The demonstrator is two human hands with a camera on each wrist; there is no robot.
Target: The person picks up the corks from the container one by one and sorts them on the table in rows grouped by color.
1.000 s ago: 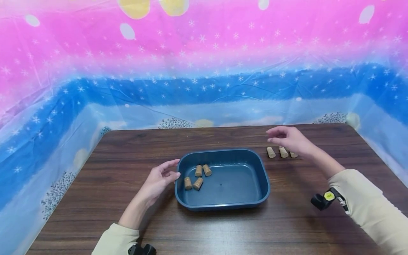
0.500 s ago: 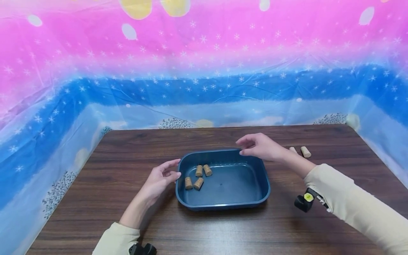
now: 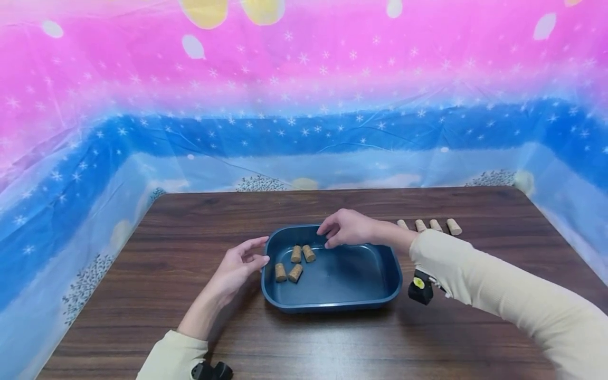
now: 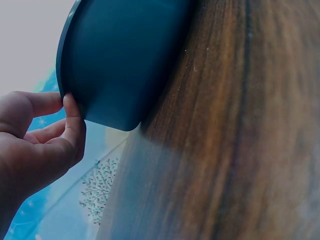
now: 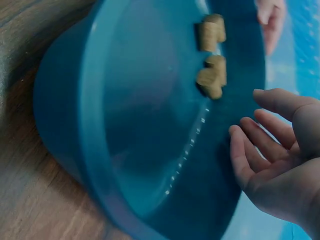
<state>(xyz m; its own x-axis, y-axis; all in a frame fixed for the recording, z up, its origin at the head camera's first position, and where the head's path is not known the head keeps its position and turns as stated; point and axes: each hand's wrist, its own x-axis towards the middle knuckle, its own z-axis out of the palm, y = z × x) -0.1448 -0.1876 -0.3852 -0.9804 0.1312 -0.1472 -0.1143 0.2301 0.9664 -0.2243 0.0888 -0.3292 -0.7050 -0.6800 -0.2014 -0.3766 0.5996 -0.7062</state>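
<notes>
A dark blue plastic tub (image 3: 332, 303) stands on the table, with several corks (image 3: 295, 273) lying in its left part. My left hand (image 3: 236, 270) pinches the tub's left rim between thumb and fingers; the left wrist view shows this grip on the tub wall (image 4: 115, 65) closely. Above the back of the tub hovers my right hand (image 3: 349, 228), fingers loosely bent. In the right wrist view nothing shows between the right hand's (image 5: 277, 145) thumb and fingers, and the corks (image 5: 212, 80) lie apart from it.
Several more corks (image 3: 454, 227) lie in a row on the wooden table (image 3: 214, 216), right of and behind the tub, partly behind my right forearm. A patterned pink and blue cloth (image 3: 304, 126) hangs around the table's back and sides.
My right hand has moved left from above the row of corks to over the tub. My left hand stays at the rim, and the corks in the tub have not moved.
</notes>
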